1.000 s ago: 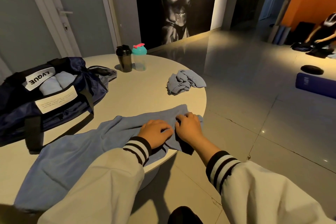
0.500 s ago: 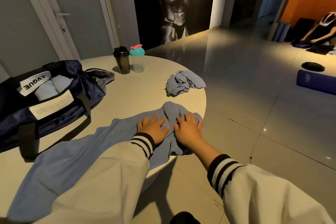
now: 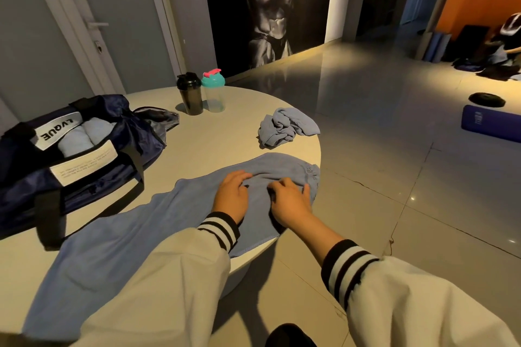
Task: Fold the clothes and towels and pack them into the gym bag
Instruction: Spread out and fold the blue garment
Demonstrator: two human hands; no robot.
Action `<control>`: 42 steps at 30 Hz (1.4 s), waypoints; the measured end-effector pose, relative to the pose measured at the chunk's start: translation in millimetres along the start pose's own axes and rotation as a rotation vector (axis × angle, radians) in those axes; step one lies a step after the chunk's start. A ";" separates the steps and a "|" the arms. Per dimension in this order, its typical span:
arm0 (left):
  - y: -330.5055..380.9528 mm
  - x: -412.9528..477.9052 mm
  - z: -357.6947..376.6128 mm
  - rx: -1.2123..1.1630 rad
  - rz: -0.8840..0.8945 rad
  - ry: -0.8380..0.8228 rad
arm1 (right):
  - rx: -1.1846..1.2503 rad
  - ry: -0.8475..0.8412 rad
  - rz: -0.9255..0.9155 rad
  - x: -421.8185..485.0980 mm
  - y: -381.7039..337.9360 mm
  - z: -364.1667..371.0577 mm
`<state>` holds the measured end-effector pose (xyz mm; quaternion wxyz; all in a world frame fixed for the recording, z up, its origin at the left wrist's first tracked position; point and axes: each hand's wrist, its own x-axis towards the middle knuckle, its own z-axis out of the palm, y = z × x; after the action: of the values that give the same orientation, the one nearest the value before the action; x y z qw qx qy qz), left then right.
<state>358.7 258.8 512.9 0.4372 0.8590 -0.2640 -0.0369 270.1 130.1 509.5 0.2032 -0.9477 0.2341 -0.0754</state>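
Note:
A long blue towel (image 3: 135,236) lies stretched across the round white table (image 3: 225,135), its right end near the table's edge. My left hand (image 3: 231,196) and my right hand (image 3: 290,201) sit side by side on that end, fingers curled into the bunched fabric. The navy gym bag (image 3: 28,191) stands open at the left with pale rolled towels (image 3: 84,135) inside. A second blue towel (image 3: 284,127) lies crumpled at the table's far right edge.
A black shaker bottle (image 3: 191,96) and a clear one with a teal lid (image 3: 214,93) stand at the back of the table. On the tiled floor to the right lie a blue rolled mat (image 3: 490,124) and a black disc (image 3: 486,99). A person (image 3: 507,36) crouches far right.
My hands lay flat on the towel's end half a second ago; now the fingers curl and gather the fabric into a raised fold. The towel's end has shifted slightly toward the far side.

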 end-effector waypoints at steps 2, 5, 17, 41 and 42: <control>-8.5 -7.1 -16.3 0.278 -0.033 0.048 | -0.064 0.030 0.052 -2.7 3.8 -3.2; -21.9 -21.4 -32.8 0.576 -0.175 -0.138 | 0.003 0.058 -0.025 -11.2 -17.0 2.7; -100.7 -104.0 -137.3 0.708 -0.296 0.083 | 0.172 -0.007 -0.374 -74.6 -140.2 68.4; -149.9 -154.8 -220.7 0.228 -0.131 0.423 | -0.045 -0.184 -0.452 -102.1 -222.9 106.2; -150.0 -156.3 -226.0 0.234 -0.238 0.499 | -0.040 -0.193 -0.455 -102.8 -224.8 106.7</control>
<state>354.3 571.8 510.2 0.3791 0.9110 -0.0483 0.1551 298.1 397.8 502.4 0.1838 -0.9827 -0.0043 -0.0239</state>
